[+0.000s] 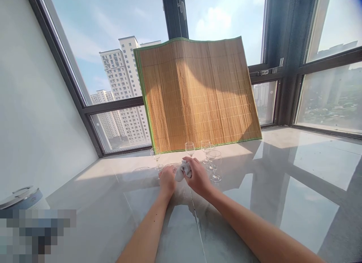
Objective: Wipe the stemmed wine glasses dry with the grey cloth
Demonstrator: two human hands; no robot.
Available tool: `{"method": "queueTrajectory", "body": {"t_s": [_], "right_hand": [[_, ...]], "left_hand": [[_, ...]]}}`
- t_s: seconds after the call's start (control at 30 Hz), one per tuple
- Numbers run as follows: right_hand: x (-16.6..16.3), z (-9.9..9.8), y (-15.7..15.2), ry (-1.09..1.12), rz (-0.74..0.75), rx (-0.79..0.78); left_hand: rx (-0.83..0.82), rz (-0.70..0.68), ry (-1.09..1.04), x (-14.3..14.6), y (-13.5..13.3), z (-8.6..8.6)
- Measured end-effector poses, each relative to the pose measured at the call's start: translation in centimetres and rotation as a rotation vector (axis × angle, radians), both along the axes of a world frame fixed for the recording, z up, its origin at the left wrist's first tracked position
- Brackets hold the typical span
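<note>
Two bare forearms stretch out over a glossy, marble-look floor (283,187) beside a wall of tall windows. The right hand (198,177) is closed around a small pale cloth (183,169), bunched into a wad and pressed toward the left hand (167,180). The left hand curls around a clear wine glass (173,165) that sits low between the two hands; only a sliver of its rim shows, and whether it lies on its side or stands cannot be told.

More stemmed wine glasses stand upright just beyond the hands: one (156,157) to the left, one (189,148) straight behind the cloth, and a close cluster of three (212,159) to the right, the nearest of them (215,165) just beside the right hand.

Behind the glasses, a bamboo mat (198,93) with green edging leans upright against the dark window frame (113,105), its lower edge resting on the floor. High-rise apartment blocks (121,78) rise outside under a hazy blue sky. At far left, a round metal lid (19,193) sits near the white wall (31,104).
</note>
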State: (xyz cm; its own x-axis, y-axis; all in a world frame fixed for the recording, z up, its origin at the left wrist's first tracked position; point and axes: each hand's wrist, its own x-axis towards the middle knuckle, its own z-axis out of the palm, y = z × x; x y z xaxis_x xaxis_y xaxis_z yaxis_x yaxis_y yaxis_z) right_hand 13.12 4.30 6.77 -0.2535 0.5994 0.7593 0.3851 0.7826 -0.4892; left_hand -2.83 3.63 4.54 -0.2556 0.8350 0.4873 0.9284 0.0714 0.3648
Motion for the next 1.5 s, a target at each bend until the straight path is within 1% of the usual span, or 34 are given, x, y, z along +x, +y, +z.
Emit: {"method": "queueTrajectory", "body": {"t_s": [0.13, 0.27, 0.37, 0.5, 0.6, 0.67, 0.77, 0.83, 0.93, 1.07, 1.17, 1.27, 1.33, 1.4, 1.5], "right_hand": [[0.4, 0.2, 0.4, -0.018, -0.104, -0.019], [0.7, -0.2, 1.3, 0.033, -0.18, -0.037], [0.7, -0.5, 1.9, 0.099, -0.191, -0.13], [0.7, -0.4, 2.2, 0.246, -0.104, -0.307], [0.8, -0.2, 2.2, 0.345, -0.047, -0.371], [0.6, -0.3, 2.2, 0.375, -0.034, -0.401], [0.0, -1.1, 2.0, 0.36, 0.012, -0.447], [-0.6, -1.8, 1.8, 0.327, 0.069, -0.458], [-1.3, -2.5, 1.4, 0.303, 0.129, -0.453], [-1.2, -2.1, 1.0, 0.36, 0.162, -0.476], [-0.9, -1.2, 0.5, 0.406, 0.203, -0.462], [-0.6, -0.5, 0.1, 0.4, 0.218, -0.387], [-0.5, -0.3, 0.0, 0.356, 0.163, -0.315], [-0.3, -0.2, 0.1, 0.289, 0.07, -0.231], [0.0, -0.1, 0.4, 0.188, -0.038, -0.104]], "left_hand": [[-0.005, -0.042, 0.0, 0.0, 0.4, -0.3], [0.01, -0.105, -0.02, 0.1, 0.7, -0.4], [0.053, -0.12, -0.042, 0.2, 0.6, -0.3], [0.137, -0.124, -0.083, 0.2, 0.3, 0.0], [0.143, -0.117, -0.109, 0.2, 0.3, 0.1], [0.167, -0.074, -0.146, 0.1, 0.5, 0.0], [0.215, 0.0, -0.247, 0.1, 0.8, -0.3], [0.188, -0.02, -0.309, 0.0, 1.0, -0.5], [0.124, -0.096, -0.364, 0.1, 1.0, -0.6], [0.088, -0.174, -0.384, 0.4, 0.7, -0.5], [0.089, -0.195, -0.354, 0.7, 0.4, -0.3], [0.102, -0.181, -0.319, 0.9, 0.2, -0.1], [0.096, -0.198, -0.303, 0.9, 0.1, 0.0], [0.09, -0.236, -0.269, 0.8, 0.1, 0.0], [0.106, -0.257, -0.146, 0.7, 0.1, 0.0]]}}
